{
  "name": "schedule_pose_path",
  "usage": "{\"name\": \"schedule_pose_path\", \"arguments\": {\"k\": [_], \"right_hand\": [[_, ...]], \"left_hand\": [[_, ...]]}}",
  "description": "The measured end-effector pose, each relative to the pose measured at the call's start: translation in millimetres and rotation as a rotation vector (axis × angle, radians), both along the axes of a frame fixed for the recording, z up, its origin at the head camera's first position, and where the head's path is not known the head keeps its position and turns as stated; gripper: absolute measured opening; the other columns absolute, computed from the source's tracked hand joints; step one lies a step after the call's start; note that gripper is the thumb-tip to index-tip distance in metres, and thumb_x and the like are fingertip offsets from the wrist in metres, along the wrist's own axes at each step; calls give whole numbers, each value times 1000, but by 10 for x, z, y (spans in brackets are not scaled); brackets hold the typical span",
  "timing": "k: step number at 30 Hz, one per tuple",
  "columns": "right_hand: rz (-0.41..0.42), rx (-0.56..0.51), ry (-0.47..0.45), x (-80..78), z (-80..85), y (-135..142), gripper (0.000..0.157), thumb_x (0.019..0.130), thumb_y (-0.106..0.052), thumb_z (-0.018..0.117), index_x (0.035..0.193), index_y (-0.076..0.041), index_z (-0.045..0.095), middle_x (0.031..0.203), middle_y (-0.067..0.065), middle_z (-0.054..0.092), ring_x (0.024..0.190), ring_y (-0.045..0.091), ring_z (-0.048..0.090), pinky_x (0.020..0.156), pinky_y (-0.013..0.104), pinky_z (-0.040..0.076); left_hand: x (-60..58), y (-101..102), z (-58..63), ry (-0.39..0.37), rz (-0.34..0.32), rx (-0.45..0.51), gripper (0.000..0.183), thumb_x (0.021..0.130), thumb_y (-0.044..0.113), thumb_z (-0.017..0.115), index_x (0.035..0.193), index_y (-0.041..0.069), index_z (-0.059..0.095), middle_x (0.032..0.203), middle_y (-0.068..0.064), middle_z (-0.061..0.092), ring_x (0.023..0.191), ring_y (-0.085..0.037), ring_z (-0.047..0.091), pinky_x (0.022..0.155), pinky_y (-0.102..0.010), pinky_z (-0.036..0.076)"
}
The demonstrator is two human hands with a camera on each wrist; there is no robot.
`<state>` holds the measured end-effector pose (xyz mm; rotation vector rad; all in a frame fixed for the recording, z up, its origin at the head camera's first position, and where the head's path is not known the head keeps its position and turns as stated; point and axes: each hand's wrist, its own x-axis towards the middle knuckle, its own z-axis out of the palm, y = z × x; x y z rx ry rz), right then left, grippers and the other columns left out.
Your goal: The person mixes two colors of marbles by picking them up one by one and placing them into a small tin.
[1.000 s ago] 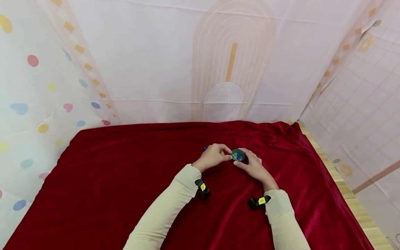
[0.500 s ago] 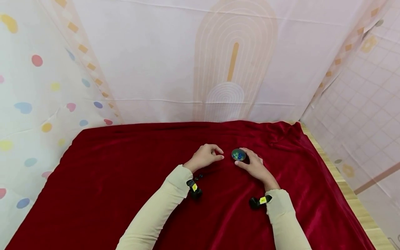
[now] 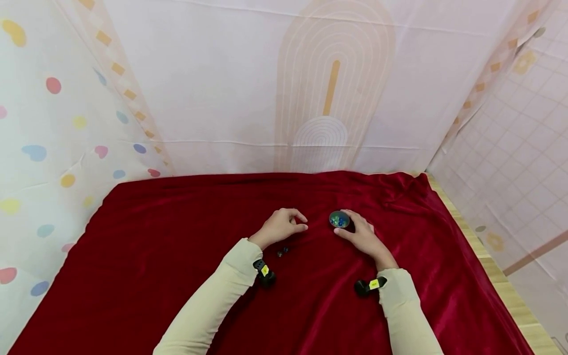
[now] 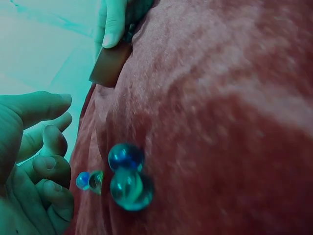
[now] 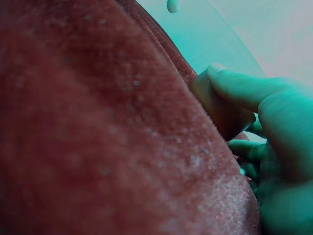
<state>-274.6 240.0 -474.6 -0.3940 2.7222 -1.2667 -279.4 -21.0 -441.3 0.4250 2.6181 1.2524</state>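
Observation:
My right hand (image 3: 361, 235) grips a small bowl (image 3: 339, 213) from its right side, thumb near the front and fingers round the back. Blue and green glass marbles (image 3: 340, 223) lie inside it. In the right wrist view the thumb presses against the brown outer wall of the bowl (image 5: 222, 115). To the left, my left hand (image 3: 279, 227) hovers with loosely bent fingers, and a gap shows between thumb and forefinger. Two loose marbles (image 3: 282, 252) lie on the cloth below that hand. The left wrist view shows a touching pair of marbles (image 4: 129, 188) and two more marbles (image 4: 89, 181) beyond.
A wrinkled red velvet cloth (image 3: 186, 256) covers the table. Along the right, a bare wooden table edge (image 3: 492, 276) shows. Printed fabric walls (image 3: 213, 88) stand behind and at both sides. Each wrist wears a black strap with a small camera.
My left hand has drawn back leftward from the bowl, its fingers parting slightly. Loose marbles by its wrist have come into view. The right hand stays at the bowl.

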Motion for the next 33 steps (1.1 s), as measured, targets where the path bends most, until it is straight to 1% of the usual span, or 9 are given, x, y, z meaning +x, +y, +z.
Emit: {"name": "schedule_pose_path", "arguments": {"k": [9, 13, 19, 24, 30, 33], "right_hand": [[-1, 9, -3, 6, 14, 7, 67, 92, -30, 64, 148, -7, 34, 154, 20, 30, 141, 41, 24, 111, 59, 8], [0, 12, -9, 15, 11, 6, 68, 92, -31, 64, 148, -6, 34, 154, 21, 29, 141, 42, 23, 111, 58, 7], [-5, 14, -7, 20, 10, 4, 67, 92, -30, 64, 148, -7, 34, 154, 20, 30, 142, 41, 24, 112, 58, 8], [0, 6, -13, 20, -1, 4, 66, 92, -29, 64, 147, -7, 35, 154, 18, 31, 142, 39, 24, 111, 58, 7], [0, 5, -6, 19, 10, 1, 66, 92, -29, 64, 147, -7, 35, 154, 19, 31, 142, 40, 24, 111, 58, 7], [1, 14, 3, 13, 5, 5, 66, 92, -30, 64, 147, -6, 34, 154, 20, 30, 142, 41, 24, 111, 59, 7]], "left_hand": [[44, -160, -70, -14, 14, 5, 17, 87, 24, 71, 101, 13, 73, 65, 0, 55, 58, -13, 49, 56, -24, 40], [69, -219, -95, -18, 26, -12, 17, 86, 24, 72, 100, 14, 73, 62, 0, 53, 58, -12, 48, 55, -24, 39], [98, -279, -107, -10, 35, -14, 18, 86, 23, 72, 100, 13, 73, 61, 0, 52, 57, -12, 47, 55, -24, 38], [120, -327, -133, -19, 31, -20, 18, 86, 22, 73, 100, 12, 73, 60, 1, 51, 56, -11, 45, 55, -24, 37], [132, -359, -162, -25, 32, -9, 18, 85, 22, 73, 100, 11, 73, 61, 1, 52, 57, -12, 46, 56, -25, 38], [136, -371, -173, -27, 37, -18, 18, 85, 23, 73, 100, 12, 73, 61, 1, 52, 57, -12, 46, 56, -25, 38]]}}
